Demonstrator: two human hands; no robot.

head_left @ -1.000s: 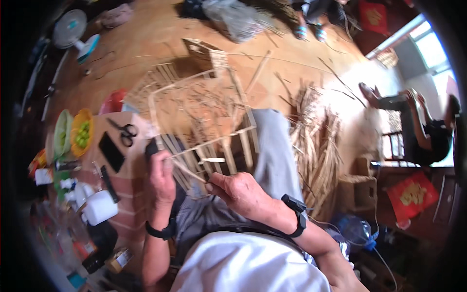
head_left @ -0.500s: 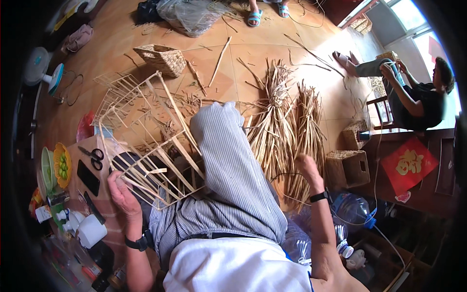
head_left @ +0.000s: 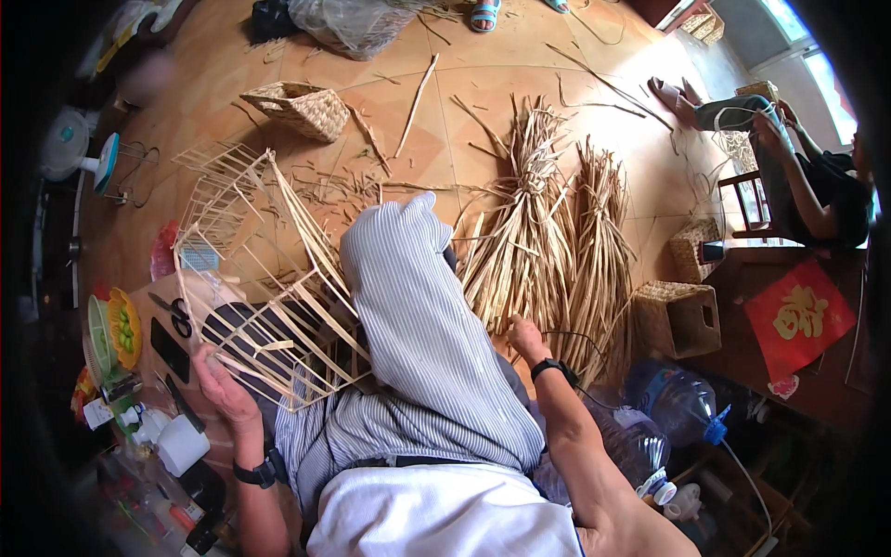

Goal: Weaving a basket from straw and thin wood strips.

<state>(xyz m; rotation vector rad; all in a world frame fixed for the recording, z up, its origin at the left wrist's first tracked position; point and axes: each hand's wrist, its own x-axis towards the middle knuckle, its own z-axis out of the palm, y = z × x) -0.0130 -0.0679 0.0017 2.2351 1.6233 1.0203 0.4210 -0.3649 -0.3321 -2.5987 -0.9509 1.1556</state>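
Rough, matt straw bundles [head_left: 524, 232]; glossy, smooth tile floor [head_left: 483, 84].

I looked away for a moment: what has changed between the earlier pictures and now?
The right hand has come away from the slatted frame and moved right, to the near end of a dried-stalk bundle; whether it grips anything is unclear. The frame's tilt has changed. The left hand still holds the frame; the scissors lie where they were.
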